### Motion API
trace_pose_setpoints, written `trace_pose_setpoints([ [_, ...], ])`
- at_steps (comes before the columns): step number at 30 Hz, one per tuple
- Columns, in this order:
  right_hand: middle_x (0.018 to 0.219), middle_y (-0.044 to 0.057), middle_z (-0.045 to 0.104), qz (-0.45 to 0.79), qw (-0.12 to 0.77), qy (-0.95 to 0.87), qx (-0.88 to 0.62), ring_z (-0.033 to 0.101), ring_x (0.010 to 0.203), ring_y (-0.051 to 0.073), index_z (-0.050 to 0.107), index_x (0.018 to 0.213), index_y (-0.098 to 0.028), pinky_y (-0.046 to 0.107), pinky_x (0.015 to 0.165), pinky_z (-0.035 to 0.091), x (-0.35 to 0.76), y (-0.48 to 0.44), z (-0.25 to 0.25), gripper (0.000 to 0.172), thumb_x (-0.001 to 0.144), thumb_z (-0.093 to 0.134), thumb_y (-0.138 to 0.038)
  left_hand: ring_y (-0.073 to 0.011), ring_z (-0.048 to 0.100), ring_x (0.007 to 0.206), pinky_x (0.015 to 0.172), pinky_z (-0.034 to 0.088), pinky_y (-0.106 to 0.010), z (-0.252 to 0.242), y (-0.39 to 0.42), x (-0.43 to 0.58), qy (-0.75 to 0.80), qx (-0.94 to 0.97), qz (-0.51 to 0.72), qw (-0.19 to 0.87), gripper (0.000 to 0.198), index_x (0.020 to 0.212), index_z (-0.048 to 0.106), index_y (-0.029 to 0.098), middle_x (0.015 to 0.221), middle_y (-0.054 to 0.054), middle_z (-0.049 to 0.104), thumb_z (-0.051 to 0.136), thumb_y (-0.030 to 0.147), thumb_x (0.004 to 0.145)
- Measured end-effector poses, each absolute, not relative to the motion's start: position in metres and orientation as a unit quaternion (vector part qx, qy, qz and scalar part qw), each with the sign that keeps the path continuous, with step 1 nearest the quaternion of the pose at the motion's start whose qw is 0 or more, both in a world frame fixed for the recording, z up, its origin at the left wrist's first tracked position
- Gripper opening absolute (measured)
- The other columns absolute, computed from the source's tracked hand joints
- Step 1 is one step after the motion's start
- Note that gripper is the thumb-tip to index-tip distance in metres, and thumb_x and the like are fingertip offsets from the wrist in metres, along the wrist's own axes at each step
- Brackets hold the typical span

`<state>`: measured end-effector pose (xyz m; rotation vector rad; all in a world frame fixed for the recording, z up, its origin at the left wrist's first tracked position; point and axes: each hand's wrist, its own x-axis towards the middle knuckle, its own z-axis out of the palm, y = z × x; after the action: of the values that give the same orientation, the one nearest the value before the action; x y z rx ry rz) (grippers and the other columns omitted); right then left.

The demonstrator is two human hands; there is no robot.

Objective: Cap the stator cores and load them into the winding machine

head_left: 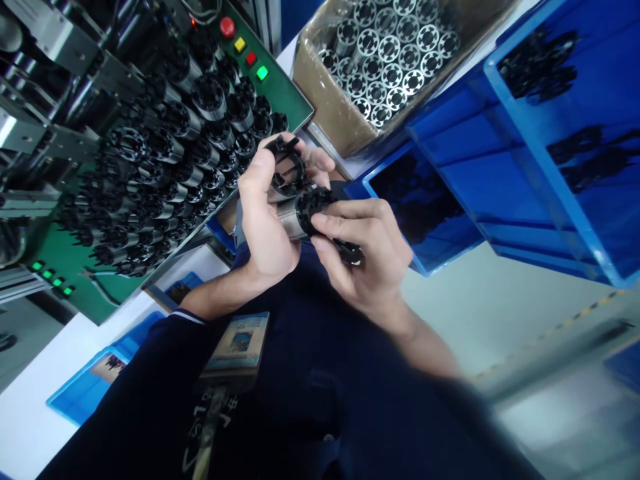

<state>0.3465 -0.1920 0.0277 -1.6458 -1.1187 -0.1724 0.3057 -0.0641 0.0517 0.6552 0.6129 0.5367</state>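
My left hand (265,217) is wrapped around a silver metal motor stator core (290,221) with a slotted black plastic end cap (310,205) at its right end. A second black-capped part (290,165) sits beside it, higher up, between my left thumb and fingers. My right hand (370,243) is closed, its thumb and fingertips pressing at the end cap. Below those fingertips another black plastic piece (349,252) sticks out of my right hand. Fingers hide where the cap meets the core.
Left, many black-capped cores (170,147) stand on a green machine table (120,283) with coloured buttons and pliers (103,287). A cardboard box (330,110) of bare metal cores is at the top. Blue bins (455,173) with black parts stand right; a blue tray (80,393) lies lower left.
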Motion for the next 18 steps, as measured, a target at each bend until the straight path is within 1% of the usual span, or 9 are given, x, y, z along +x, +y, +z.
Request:
trace_pose_setpoints([
  [1, 0.115, 0.008, 0.084, -0.049, 0.559, -0.468, -0.683, 0.085, 0.102, 0.023, 0.079, 0.134, -0.022, 0.038, 0.087, 0.075, 0.344, -0.195, 0.030, 0.033, 0.106, 0.085, -0.008, -0.0219, 0.066, 0.084, 0.079, 0.059, -0.036, 0.054, -0.063, 0.305, 0.287, 0.311, 0.254, 0.870, 0.029, 0.097, 0.077, 0.030, 0.092, -0.004, 0.076, 0.069, 0.055, 0.109],
  [3, 0.117, 0.007, 0.085, 0.010, 0.588, -0.429, -0.685, 0.085, 0.098, 0.024, 0.077, 0.141, -0.027, 0.038, 0.085, 0.077, 0.341, -0.201, 0.039, 0.043, 0.104, 0.087, -0.007, -0.0215, 0.063, 0.080, 0.075, 0.057, -0.035, 0.058, -0.062, 0.304, 0.282, 0.296, 0.256, 0.876, 0.035, 0.095, 0.079, 0.029, 0.091, -0.005, 0.073, 0.072, 0.059, 0.112],
  [5, 0.121, 0.006, 0.085, 0.075, 0.588, -0.377, -0.712, 0.085, 0.096, 0.025, 0.075, 0.151, -0.034, 0.039, 0.082, 0.078, 0.340, -0.207, 0.050, 0.053, 0.105, 0.091, -0.013, -0.0223, 0.062, 0.080, 0.074, 0.055, -0.036, 0.063, -0.065, 0.303, 0.285, 0.288, 0.270, 0.873, 0.041, 0.094, 0.080, 0.029, 0.091, -0.005, 0.070, 0.067, 0.062, 0.117],
  [6, 0.122, 0.005, 0.085, 0.101, 0.580, -0.363, -0.723, 0.084, 0.095, 0.025, 0.075, 0.153, -0.037, 0.038, 0.080, 0.078, 0.341, -0.209, 0.055, 0.055, 0.105, 0.093, -0.017, -0.0229, 0.062, 0.081, 0.075, 0.055, -0.037, 0.065, -0.066, 0.303, 0.282, 0.296, 0.276, 0.870, 0.045, 0.093, 0.080, 0.029, 0.092, -0.006, 0.069, 0.063, 0.061, 0.119],
  [9, 0.118, 0.003, 0.086, 0.141, 0.572, -0.369, -0.719, 0.083, 0.093, 0.023, 0.083, 0.146, -0.038, 0.038, 0.078, 0.077, 0.344, -0.212, 0.062, 0.047, 0.104, 0.094, -0.018, -0.0248, 0.061, 0.084, 0.078, 0.056, -0.037, 0.071, -0.071, 0.305, 0.292, 0.333, 0.282, 0.851, 0.052, 0.087, 0.081, 0.032, 0.094, -0.007, 0.066, 0.056, 0.063, 0.121],
  [11, 0.116, 0.003, 0.086, 0.145, 0.581, -0.378, -0.706, 0.083, 0.094, 0.024, 0.086, 0.142, -0.036, 0.039, 0.078, 0.076, 0.348, -0.211, 0.062, 0.044, 0.103, 0.094, -0.017, -0.0237, 0.057, 0.082, 0.073, 0.053, -0.035, 0.073, -0.073, 0.307, 0.317, 0.335, 0.289, 0.839, 0.055, 0.084, 0.081, 0.033, 0.094, -0.008, 0.064, 0.058, 0.068, 0.119],
  [13, 0.116, 0.003, 0.087, 0.142, 0.592, -0.394, -0.688, 0.083, 0.097, 0.025, 0.087, 0.140, -0.035, 0.042, 0.080, 0.075, 0.351, -0.210, 0.059, 0.042, 0.103, 0.093, -0.017, -0.0223, 0.055, 0.079, 0.070, 0.051, -0.035, 0.074, -0.074, 0.307, 0.324, 0.328, 0.295, 0.837, 0.058, 0.086, 0.081, 0.033, 0.095, -0.008, 0.065, 0.059, 0.076, 0.117],
  [15, 0.114, 0.003, 0.087, 0.138, 0.604, -0.405, -0.672, 0.082, 0.095, 0.026, 0.088, 0.137, -0.034, 0.043, 0.080, 0.074, 0.354, -0.210, 0.056, 0.038, 0.102, 0.095, -0.020, -0.0211, 0.056, 0.078, 0.067, 0.050, -0.034, 0.074, -0.075, 0.306, 0.311, 0.320, 0.282, 0.849, 0.062, 0.089, 0.081, 0.031, 0.097, -0.007, 0.067, 0.058, 0.082, 0.116],
  [18, 0.109, 0.002, 0.087, 0.154, 0.594, -0.414, -0.672, 0.081, 0.089, 0.024, 0.088, 0.131, -0.037, 0.042, 0.078, 0.073, 0.358, -0.212, 0.056, 0.035, 0.099, 0.101, -0.029, -0.0186, 0.056, 0.078, 0.066, 0.048, -0.033, 0.077, -0.072, 0.300, 0.296, 0.299, 0.248, 0.873, 0.064, 0.093, 0.079, 0.027, 0.098, -0.007, 0.065, 0.057, 0.081, 0.118],
])
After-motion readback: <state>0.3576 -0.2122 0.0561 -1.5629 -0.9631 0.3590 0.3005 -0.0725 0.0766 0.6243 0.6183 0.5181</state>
